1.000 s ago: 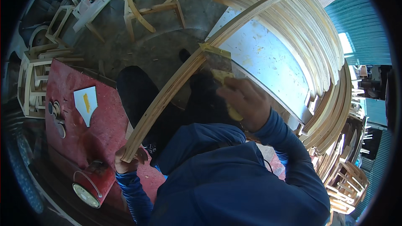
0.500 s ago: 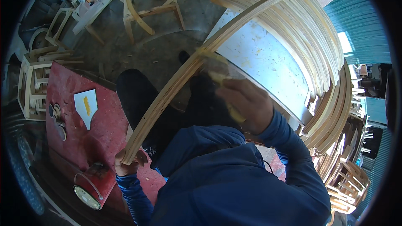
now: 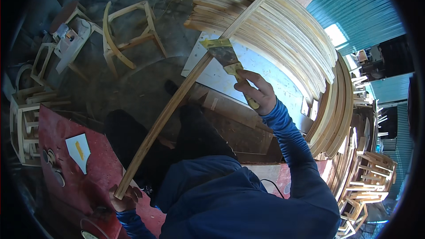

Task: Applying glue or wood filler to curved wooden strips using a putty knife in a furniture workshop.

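Observation:
A long, slightly curved wooden strip (image 3: 164,116) slants from my lap up over the pile at the far right. My left hand (image 3: 124,198) is closed around its near end. In my right hand (image 3: 260,93) is a putty knife (image 3: 226,55), gripped by its yellowish, smeared handle. The wide blade has yellow filler along its edge and lies over the strip, about two thirds of the way up. Whether the blade touches the wood I cannot tell. At left, a white pointed board (image 3: 79,152) carries a streak of yellow filler.
Curved wooden strips (image 3: 274,31) are stacked on a pale board (image 3: 261,68) at right. The board with filler lies on a red surface (image 3: 57,128), near a red bucket (image 3: 99,223). Wooden frames (image 3: 133,40) stand at the far left; more chair-like frames (image 3: 369,177) are at right.
The view has shifted, so most things sit further left. The wooden strip now shows a narrower face. My right hand, blurred before, has moved up with the putty knife; my left hand keeps its hold.

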Demonstrator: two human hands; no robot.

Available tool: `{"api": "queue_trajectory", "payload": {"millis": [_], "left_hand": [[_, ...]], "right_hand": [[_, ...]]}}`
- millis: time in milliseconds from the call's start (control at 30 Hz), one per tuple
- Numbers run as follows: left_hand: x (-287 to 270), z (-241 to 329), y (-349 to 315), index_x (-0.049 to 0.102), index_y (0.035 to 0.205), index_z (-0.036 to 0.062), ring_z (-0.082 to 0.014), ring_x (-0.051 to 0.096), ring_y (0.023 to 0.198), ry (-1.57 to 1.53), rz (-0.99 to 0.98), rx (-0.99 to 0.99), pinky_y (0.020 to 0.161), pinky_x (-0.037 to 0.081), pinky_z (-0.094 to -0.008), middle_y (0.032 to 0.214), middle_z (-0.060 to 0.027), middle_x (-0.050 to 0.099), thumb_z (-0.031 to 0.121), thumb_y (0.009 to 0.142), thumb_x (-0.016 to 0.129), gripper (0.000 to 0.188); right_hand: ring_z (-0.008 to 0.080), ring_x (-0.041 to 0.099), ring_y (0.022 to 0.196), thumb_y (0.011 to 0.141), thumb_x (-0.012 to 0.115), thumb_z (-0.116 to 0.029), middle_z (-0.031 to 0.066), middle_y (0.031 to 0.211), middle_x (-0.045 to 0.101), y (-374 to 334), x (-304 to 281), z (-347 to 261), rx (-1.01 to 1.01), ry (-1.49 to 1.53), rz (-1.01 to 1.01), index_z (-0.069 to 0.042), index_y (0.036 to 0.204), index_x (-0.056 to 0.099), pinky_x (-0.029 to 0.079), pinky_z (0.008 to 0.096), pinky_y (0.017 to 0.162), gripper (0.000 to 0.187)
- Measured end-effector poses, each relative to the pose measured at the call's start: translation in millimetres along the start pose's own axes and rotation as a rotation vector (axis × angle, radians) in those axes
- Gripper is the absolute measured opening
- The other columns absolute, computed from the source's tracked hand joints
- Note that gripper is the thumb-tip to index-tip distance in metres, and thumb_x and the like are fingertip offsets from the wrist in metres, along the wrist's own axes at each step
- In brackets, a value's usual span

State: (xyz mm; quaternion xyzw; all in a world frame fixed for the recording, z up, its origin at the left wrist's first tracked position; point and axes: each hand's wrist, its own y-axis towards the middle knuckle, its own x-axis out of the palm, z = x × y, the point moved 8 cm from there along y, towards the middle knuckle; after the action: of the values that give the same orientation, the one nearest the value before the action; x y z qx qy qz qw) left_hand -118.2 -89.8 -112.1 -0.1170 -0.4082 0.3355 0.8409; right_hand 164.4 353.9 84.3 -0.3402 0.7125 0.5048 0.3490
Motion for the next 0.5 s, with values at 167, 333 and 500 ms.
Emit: {"api": "queue_trajectory", "payload": {"millis": [167,333,500], "left_hand": [[-0.6,5.1,4.2,0.063,0.095,-0.003,-0.0341,0.051,0.042,0.042,-0.01,-0.006,0.052,0.047,-0.0439,0.053,-0.0145,0.053,0.05,0.097,0.034,0.061],[18.8,10.7,1.7,0.066,0.09,-0.0073,-0.0337,0.056,0.045,-0.028,0.047,-0.039,0.06,0.052,-0.0436,0.05,-0.0198,0.057,0.052,0.095,0.03,0.069],[18.4,13.1,-1.0,0.066,0.09,-0.0077,-0.034,0.056,0.045,-0.021,0.041,-0.025,0.062,0.052,-0.0432,0.049,-0.0202,0.056,0.053,0.095,0.03,0.07]], "right_hand": [[0.0369,0.061,0.116,0.076,0.066,-0.004,0.0203,0.133,0.055,-11.9,21.0,30.1,-0.091,-0.035,-0.067,-0.003,0.11,0.069,0.056,0.0404,0.093,0.034],[0.0374,0.058,0.122,0.077,0.067,-0.003,0.0194,0.137,0.054,-26.5,23.1,45.3,-0.062,0.008,-0.118,-0.003,0.113,0.068,0.054,0.041,0.098,0.036],[0.0358,0.057,0.123,0.079,0.066,-0.002,0.0183,0.137,0.055,-5.7,-6.5,32.0,0.005,0.079,-0.232,-0.004,0.113,0.068,0.053,0.0404,0.101,0.034]]}}
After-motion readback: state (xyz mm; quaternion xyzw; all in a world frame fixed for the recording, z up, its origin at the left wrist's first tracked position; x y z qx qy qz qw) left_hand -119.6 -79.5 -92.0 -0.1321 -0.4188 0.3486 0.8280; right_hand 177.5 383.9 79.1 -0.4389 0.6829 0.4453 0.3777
